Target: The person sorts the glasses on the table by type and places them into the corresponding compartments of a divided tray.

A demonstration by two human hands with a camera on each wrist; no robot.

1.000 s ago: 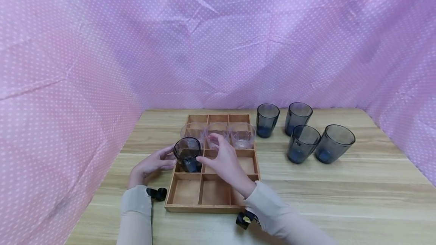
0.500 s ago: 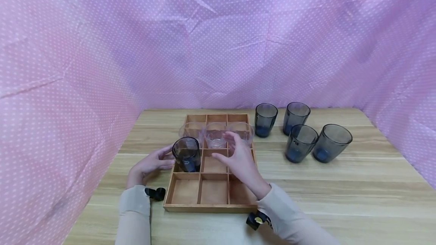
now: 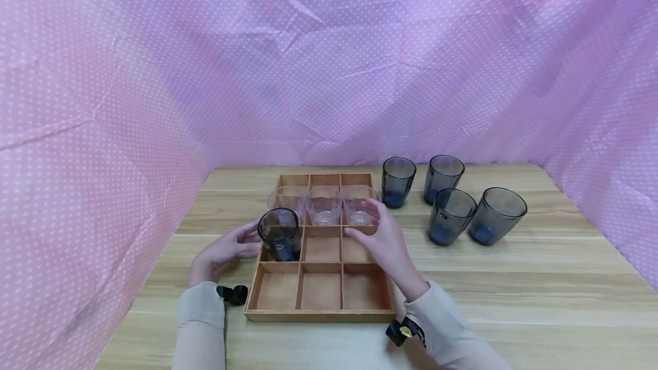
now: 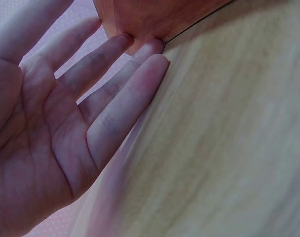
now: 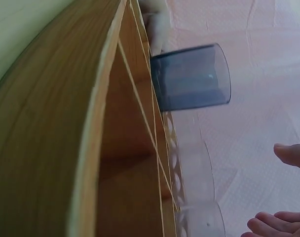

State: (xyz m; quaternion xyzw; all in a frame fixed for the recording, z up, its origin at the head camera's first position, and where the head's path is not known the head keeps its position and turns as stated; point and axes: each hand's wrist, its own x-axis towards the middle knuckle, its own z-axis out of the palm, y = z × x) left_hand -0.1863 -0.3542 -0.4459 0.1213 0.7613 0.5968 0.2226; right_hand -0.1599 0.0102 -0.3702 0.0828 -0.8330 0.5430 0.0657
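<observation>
A dark tinted glass (image 3: 280,236) stands in the left compartment of the middle row of a wooden divided tray (image 3: 321,317). Beside the tray's left wall lies my left hand (image 3: 228,250); in the left wrist view its straight fingers (image 4: 108,118) touch that wooden side. My right hand (image 3: 385,241) hovers over the tray's right side, thumb and fingers spread apart, holding nothing. Behind it, three clear cups (image 3: 324,207) fill a row across the tray. The right wrist view shows the dark glass (image 5: 192,78) upright in its compartment, with the right thumb (image 5: 293,155) well away from it.
Several more dark glasses stand on the wooden table (image 3: 514,301) right of the tray: one at the back (image 3: 397,184), another beside it (image 3: 443,179), and a front pair, the nearer-left glass (image 3: 450,218) and the right glass (image 3: 496,218). Pink dotted cloth (image 3: 329,73) hangs around the table.
My right hand has moved away from the dark glass, rightward across the tray. The glass stays in its compartment, and the left hand keeps its place at the tray's side.
</observation>
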